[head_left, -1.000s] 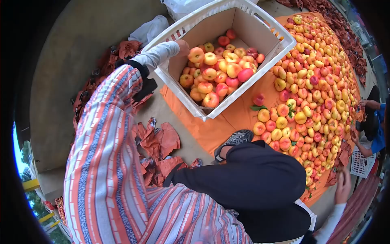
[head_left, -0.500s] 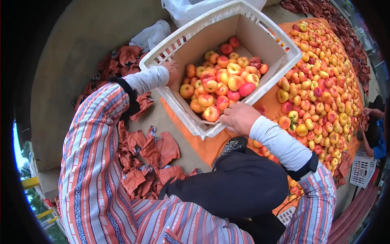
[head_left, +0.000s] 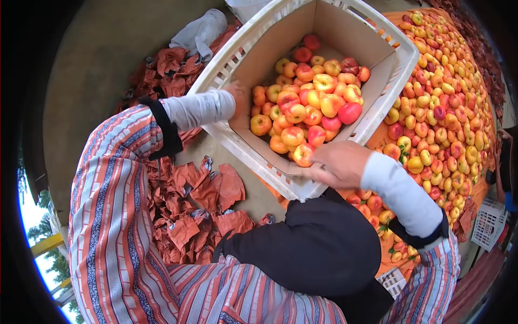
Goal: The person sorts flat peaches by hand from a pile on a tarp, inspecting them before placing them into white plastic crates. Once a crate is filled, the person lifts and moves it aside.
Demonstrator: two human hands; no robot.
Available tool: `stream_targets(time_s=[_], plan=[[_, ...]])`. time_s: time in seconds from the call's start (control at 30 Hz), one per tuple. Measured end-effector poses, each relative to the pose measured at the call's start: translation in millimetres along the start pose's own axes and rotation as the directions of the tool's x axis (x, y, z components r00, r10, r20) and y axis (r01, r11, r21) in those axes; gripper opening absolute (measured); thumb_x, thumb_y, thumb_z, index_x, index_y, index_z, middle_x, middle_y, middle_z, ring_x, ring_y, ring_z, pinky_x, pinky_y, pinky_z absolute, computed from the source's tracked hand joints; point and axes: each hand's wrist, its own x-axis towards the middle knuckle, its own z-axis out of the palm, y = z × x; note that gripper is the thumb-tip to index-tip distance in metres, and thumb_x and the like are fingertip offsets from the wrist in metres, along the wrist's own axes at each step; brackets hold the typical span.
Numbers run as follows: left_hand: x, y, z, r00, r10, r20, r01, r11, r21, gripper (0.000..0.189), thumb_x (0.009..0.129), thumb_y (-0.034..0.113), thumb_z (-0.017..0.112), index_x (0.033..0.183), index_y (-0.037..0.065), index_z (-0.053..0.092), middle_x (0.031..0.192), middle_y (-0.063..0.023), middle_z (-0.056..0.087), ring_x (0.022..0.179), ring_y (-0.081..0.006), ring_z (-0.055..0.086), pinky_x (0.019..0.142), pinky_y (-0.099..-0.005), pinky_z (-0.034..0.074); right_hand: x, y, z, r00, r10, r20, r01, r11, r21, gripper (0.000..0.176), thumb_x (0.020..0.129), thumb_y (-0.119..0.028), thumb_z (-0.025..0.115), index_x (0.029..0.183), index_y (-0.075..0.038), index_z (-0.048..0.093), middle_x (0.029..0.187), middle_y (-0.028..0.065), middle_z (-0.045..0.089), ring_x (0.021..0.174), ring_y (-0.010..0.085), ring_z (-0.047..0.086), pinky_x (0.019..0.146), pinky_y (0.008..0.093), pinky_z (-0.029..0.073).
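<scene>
A white plastic crate (head_left: pixel 377 121) lined with cardboard (head_left: pixel 350 32) sits tilted in front of me. Inside it lies a heap of yellow and red flat peaches (head_left: pixel 307 102), mostly toward the near end. My left hand (head_left: pixel 236 98) is closed over the crate's left side, its fingertips partly hidden. At the near right corner, my right hand (head_left: pixel 345 162) grips the rim, with its fingers close to the nearest peaches. My bent knee (head_left: pixel 307 237) is just below the crate's near corner.
To the right, a large pile of flat peaches (head_left: pixel 442 124) covers an orange cloth (head_left: pixel 380 137). Crumpled red-brown paper (head_left: pixel 197 200) litters the floor at left. A white plastic bag (head_left: pixel 199 33) lies beyond. Another white crate (head_left: pixel 488 224) stands at far right, near another person.
The crate has shifted toward me and to the right, with both my hands still on it. My view has also shifted slightly.
</scene>
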Motion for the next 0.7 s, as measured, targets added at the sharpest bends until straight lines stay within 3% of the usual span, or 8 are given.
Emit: stream_targets(time_s=[0.1,0.23,0.33,0.37,0.4,0.5,0.57,0.7], plan=[[-10,-4,-17,0.991,-0.029,0.130,0.047,0.989,-0.138,0.031,0.076,0.033,0.046,0.086,0.012,0.066,0.098,-0.0048,0.062,0.098,-0.0182,0.051,0.084,-0.0357,0.038,42,8,21,0.978,-0.005,0.211,0.000,1.000,0.024,0.043,0.089,-0.036,0.033,0.081,-0.001,0.057,0.077,0.0202,0.057,0.075,0.0380,0.055,0.073,0.0438,0.043],[-11,1,7,0.986,-0.060,0.154,0.089,0.978,-0.187,0.037,0.078,0.036,0.043,0.089,0.011,0.067,0.099,-0.0075,0.062,0.100,-0.0229,0.053,0.087,-0.0382,0.039,59,8,41,0.898,-0.027,0.439,0.019,1.000,0.023,0.049,0.091,-0.034,0.025,0.085,0.001,0.059,0.085,0.0225,0.059,0.080,0.0397,0.055,0.076,0.0451,0.043],[-18,7,-18,0.893,-0.073,0.444,0.238,0.915,-0.327,0.045,0.081,0.043,0.041,0.091,0.008,0.067,0.097,-0.0109,0.063,0.097,-0.0268,0.057,0.086,-0.0401,0.041,62,10,51,0.876,-0.045,0.480,0.029,0.999,0.040,0.050,0.091,-0.033,0.023,0.087,0.001,0.059,0.087,0.0235,0.060,0.082,0.0405,0.055,0.077,0.0453,0.043],[-24,8,-14,0.909,-0.064,0.413,0.241,0.887,-0.394,0.050,0.081,0.048,0.039,0.092,0.008,0.067,0.095,-0.0119,0.064,0.095,-0.0280,0.058,0.085,-0.0407,0.042,62,15,54,0.881,-0.040,0.472,0.021,0.999,0.046,0.050,0.091,-0.033,0.023,0.087,0.001,0.059,0.087,0.0237,0.060,0.082,0.0408,0.055,0.078,0.0452,0.043],[-30,6,-7,0.926,-0.057,0.373,0.236,0.858,-0.456,0.055,0.081,0.053,0.038,0.093,0.008,0.066,0.093,-0.0129,0.064,0.092,-0.0292,0.059,0.084,-0.0413,0.043,63,21,57,0.879,-0.128,0.458,0.112,0.992,0.063,0.048,0.090,-0.032,0.025,0.087,0.002,0.060,0.087,0.0238,0.060,0.083,0.0407,0.056,0.078,0.0450,0.043],[-22,-1,-8,0.867,0.077,0.492,0.218,0.829,-0.514,0.068,0.080,0.064,0.030,0.104,0.009,0.062,0.100,-0.0142,0.062,0.097,-0.0318,0.056,0.089,-0.0412,0.040,62,25,58,0.868,-0.244,0.432,0.236,0.969,0.074,0.046,0.088,-0.031,0.028,0.090,0.001,0.060,0.089,0.0230,0.060,0.085,0.0398,0.056,0.080,0.0442,0.043],[-8,-1,3,0.854,0.200,0.480,0.165,0.770,-0.616,0.059,0.083,0.056,0.035,0.107,0.007,0.058,0.098,-0.0164,0.062,0.096,-0.0335,0.056,0.088,-0.0420,0.040,60,18,52,0.882,-0.157,0.444,0.146,0.987,0.059,0.046,0.087,-0.033,0.030,0.093,0.001,0.060,0.094,0.0218,0.060,0.089,0.0380,0.056,0.082,0.0434,0.042],[17,-16,-25,0.965,0.036,0.261,0.137,0.776,-0.616,0.049,0.083,0.047,0.040,0.101,0.007,0.060,0.096,-0.0176,0.061,0.093,-0.0342,0.057,0.084,-0.0415,0.043,58,13,60,0.870,0.004,0.493,0.003,1.000,-0.013,0.043,0.081,-0.033,0.037,0.097,-0.001,0.060,0.100,0.0190,0.060,0.093,0.0343,0.056,0.083,0.0413,0.043]])
